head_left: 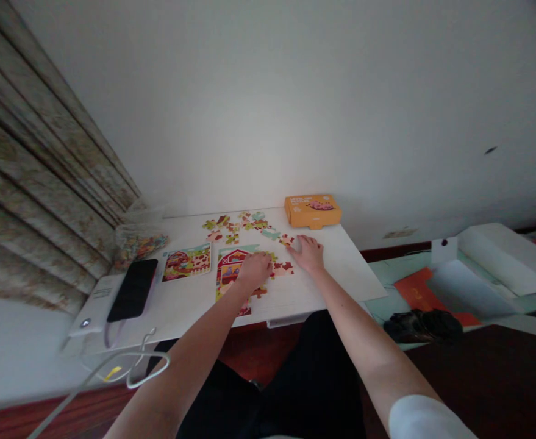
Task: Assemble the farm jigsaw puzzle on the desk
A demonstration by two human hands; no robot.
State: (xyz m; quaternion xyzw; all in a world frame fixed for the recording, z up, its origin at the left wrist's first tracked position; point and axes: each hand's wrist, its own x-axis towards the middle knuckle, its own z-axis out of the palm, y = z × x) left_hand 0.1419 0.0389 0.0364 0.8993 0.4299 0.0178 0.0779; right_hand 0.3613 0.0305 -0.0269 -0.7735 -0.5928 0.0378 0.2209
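A partly joined jigsaw puzzle (224, 275) with a red barn lies on the white table in front of me. My left hand (257, 269) rests over its right side, fingers curled together; the fingertips and anything under them are hidden. To the right, my right hand (308, 252) is low over the tabletop, thumb and fingers apart. Its tips are beside a loose jigsaw piece (286, 240); whether they touch it is too small to tell. Between the hands are red-and-white joined pieces (284, 269). More loose pieces (232, 228) are spread behind the puzzle.
Left of the puzzle lies a picture card (186, 262), then a black phone (133, 289) and a clear bag of pieces (139, 244). An orange puzzle box (313, 211) stands at the back by the wall. A white cable (146, 360) loops at front left. An open white box (469, 286) is at right.
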